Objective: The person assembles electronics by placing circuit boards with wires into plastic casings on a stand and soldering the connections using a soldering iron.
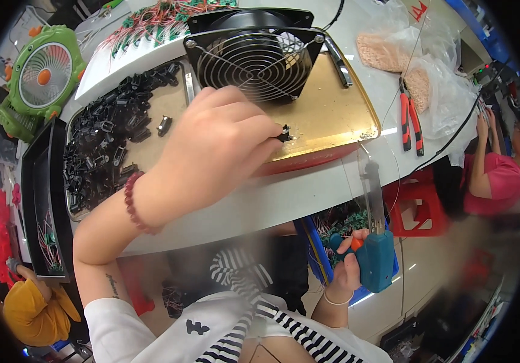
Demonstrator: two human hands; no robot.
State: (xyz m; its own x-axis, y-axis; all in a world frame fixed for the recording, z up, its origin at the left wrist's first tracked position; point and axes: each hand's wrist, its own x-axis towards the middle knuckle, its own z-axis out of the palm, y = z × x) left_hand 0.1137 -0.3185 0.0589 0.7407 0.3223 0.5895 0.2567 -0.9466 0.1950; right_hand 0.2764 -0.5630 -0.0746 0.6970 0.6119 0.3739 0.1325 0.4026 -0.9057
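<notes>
My left hand reaches over the gold metal tray, its fingers pinched on a small black component at the tray's surface. In my right hand, low on the right beyond the table's front edge, is a teal soldering gun with an orange trigger, its tip end pointing up. Thin wire runs up beside it. To the left of my left hand, a tray holds a heap of black components. One more component lies apart on the tray's bare part.
A black fan with a wire guard stands on the gold tray, with a black-handled cutter knife beside it. Red-handled pliers and plastic bags lie right. Wired green boards sit behind; a green fan stands left. Other people work nearby.
</notes>
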